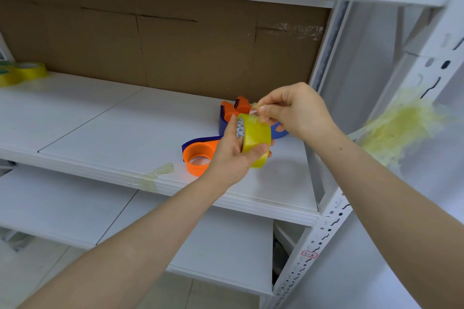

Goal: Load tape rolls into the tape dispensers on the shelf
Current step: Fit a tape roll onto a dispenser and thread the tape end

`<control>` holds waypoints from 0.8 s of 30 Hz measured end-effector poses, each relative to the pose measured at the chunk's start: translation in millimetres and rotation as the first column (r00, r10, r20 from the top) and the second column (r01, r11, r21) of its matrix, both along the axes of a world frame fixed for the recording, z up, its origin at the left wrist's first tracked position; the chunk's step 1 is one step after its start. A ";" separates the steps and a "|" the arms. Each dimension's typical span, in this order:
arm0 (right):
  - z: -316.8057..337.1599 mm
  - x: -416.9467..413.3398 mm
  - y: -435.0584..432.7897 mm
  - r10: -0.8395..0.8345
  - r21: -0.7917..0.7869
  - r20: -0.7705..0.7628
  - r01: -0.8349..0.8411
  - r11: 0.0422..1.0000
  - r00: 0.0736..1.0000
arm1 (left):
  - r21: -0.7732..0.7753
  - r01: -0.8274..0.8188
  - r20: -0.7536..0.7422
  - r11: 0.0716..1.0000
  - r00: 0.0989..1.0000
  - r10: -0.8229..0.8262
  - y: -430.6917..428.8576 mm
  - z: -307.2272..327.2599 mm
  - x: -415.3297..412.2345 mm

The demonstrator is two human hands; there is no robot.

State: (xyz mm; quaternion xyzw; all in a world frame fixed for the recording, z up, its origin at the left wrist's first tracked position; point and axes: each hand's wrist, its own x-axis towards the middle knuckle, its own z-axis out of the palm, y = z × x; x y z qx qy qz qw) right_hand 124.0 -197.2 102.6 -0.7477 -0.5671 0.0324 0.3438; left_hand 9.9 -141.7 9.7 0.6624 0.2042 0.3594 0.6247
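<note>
White shelf (100, 120), cardboard (175, 45) behind, carries two orange dispensers (200, 155) at right; left hand (233, 155) grips a yellow tape roll (256, 138), right hand (296, 110) pinches its loose end.

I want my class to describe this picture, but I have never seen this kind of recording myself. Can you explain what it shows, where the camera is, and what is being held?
There is no machine here, only a person working with bare hands. The single picture comes from a camera worn on the person's head, looking forward and down. The left hand grips a yellow tape roll. The right hand pinches the tape end at the top of that roll. Just behind the hands, on the white shelf, lie two orange-and-blue tape holders: the near dispenser and the far dispenser. Some spare rolls sit at the far left, and a tape scrap sticks to the shelf's front edge.
</note>
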 end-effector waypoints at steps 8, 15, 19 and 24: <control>9.1 -5.5 -1.7 0.013 -0.054 -0.038 -0.015 0.998 0.999 | 0.025 0.008 0.027 1.000 1.000 -0.009 -2.3 1.6 -3.4; 10.5 -9.3 -2.6 0.027 -0.064 -0.133 -0.036 0.997 0.991 | 0.001 0.023 0.093 1.000 0.995 -0.023 -3.9 0.8 -3.6; 9.0 -7.7 -6.2 0.060 -0.021 -0.096 -0.063 0.998 0.994 | -0.018 0.020 0.136 1.000 0.991 -0.018 -2.3 3.9 -7.4; 7.4 -7.9 -12.1 0.093 0.034 0.069 -0.095 0.995 0.993 | -0.049 0.004 0.113 0.999 0.994 0.002 2.1 11.3 -10.1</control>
